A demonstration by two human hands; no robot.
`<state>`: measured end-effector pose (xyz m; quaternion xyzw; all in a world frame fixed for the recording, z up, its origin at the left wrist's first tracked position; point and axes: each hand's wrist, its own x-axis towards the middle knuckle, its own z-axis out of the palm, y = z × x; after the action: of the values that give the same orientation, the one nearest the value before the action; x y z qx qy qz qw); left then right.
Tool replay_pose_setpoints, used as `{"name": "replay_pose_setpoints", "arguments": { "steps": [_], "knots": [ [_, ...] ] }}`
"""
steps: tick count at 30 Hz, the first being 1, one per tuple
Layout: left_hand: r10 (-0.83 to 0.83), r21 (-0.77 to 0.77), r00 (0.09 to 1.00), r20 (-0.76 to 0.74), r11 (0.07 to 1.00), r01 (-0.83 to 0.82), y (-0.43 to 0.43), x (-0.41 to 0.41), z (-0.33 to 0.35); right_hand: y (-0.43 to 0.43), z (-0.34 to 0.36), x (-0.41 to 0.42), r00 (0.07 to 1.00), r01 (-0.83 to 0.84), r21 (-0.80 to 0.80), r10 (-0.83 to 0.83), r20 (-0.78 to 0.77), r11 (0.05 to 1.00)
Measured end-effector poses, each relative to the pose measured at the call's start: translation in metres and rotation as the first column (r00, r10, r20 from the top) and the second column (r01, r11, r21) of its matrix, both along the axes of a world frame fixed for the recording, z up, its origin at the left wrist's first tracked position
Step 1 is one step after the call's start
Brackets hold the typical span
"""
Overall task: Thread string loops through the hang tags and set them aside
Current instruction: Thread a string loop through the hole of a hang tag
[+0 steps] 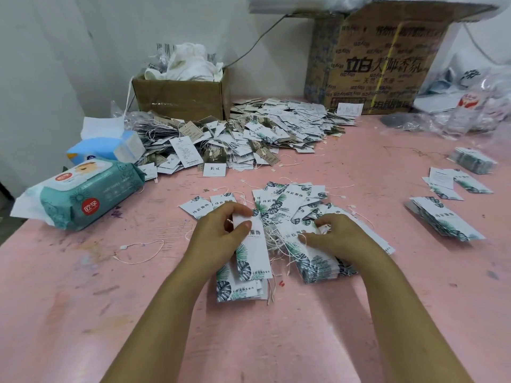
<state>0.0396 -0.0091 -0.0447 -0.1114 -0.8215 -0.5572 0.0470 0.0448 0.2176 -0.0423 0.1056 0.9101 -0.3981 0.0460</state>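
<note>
My left hand [221,233] grips the top of a white hang tag [255,255] printed with green leaves, thumb across its face, above a small stack of like tags [237,288]. My right hand [340,233] rests on a second stack of tags [318,266], fingers curled into it near a tangle of white string loops [276,241] lying between the two hands. Loose tags [287,200] are spread on the pink table just beyond my fingers. A single string loop [138,252] lies to the left.
A big heap of strung tags [235,136] fills the back centre. A wet-wipe pack [83,189] and tissue pack [107,147] lie at left. Two cardboard boxes [179,95] [373,64] stand at the back. More tag stacks [445,222] sit at right, near plastic bags [464,106].
</note>
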Motion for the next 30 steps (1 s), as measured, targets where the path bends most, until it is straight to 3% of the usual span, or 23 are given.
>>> {"name": "replay_pose_setpoints", "arguments": {
  "steps": [5,11,17,21,24,27,30],
  "knots": [
    [-0.007,0.015,1.000,0.007,1.000,0.006,0.000,0.002,0.002,0.001,-0.001,-0.002,0.999,0.030,0.004,-0.030,-0.033,1.000],
    [-0.019,0.140,1.000,0.012,0.990,0.017,0.003,0.005,0.009,0.001,0.000,-0.004,0.985,0.124,-0.003,-0.124,-0.119,0.992],
    [-0.036,0.203,0.998,0.047,0.979,0.025,0.002,0.006,0.008,0.007,0.004,-0.001,0.960,0.104,-0.261,-0.166,-0.228,0.960],
    [-0.037,0.219,0.997,0.072,0.975,0.020,0.004,0.006,0.009,0.001,0.013,-0.001,0.860,0.104,-0.374,-0.273,-0.432,0.922],
    [-0.041,0.232,0.997,0.061,0.972,0.026,0.003,0.005,0.008,-0.008,0.021,0.002,0.816,0.043,-0.537,-0.340,-0.467,0.842],
    [-0.038,0.228,0.998,0.041,0.973,0.028,0.003,0.006,0.007,-0.020,0.025,0.007,0.890,-0.097,-0.647,-0.226,-0.397,0.756],
    [-0.004,0.236,1.000,0.030,0.972,-0.003,0.006,0.006,0.007,-0.035,0.023,0.011,0.944,-0.203,-0.629,-0.020,-0.329,0.750]
  ]
}}
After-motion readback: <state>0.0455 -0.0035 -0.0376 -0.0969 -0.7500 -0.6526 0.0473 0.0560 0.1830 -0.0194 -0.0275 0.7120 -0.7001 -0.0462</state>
